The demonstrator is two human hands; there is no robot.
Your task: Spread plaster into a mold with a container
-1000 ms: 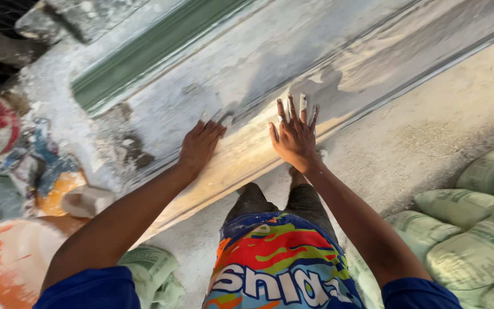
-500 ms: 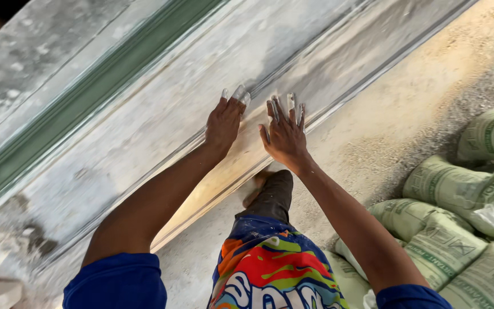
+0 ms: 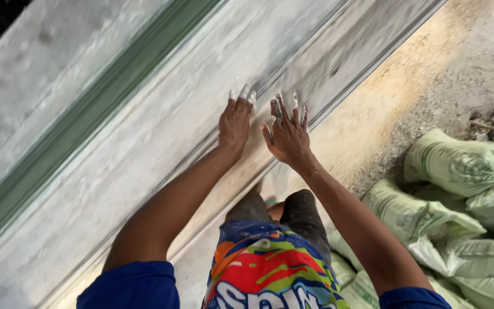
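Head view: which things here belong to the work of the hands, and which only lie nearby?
In use:
left hand, flat on the moulding
right hand, fingers spread on it
long white moulding

Lying about:
green sacks
sandy floor

Both bare arms reached forward and up from blue short sleeves, converging so that the two hands lay close side by side. The left hand (image 3: 235, 123) was flat, palm down, its fingers held together and pointing away from the body, the fingertips (image 3: 246, 91) coated in white. The right hand (image 3: 287, 134) was also flat and palm down, but its fingers were spread apart, with white smears on their tips too.
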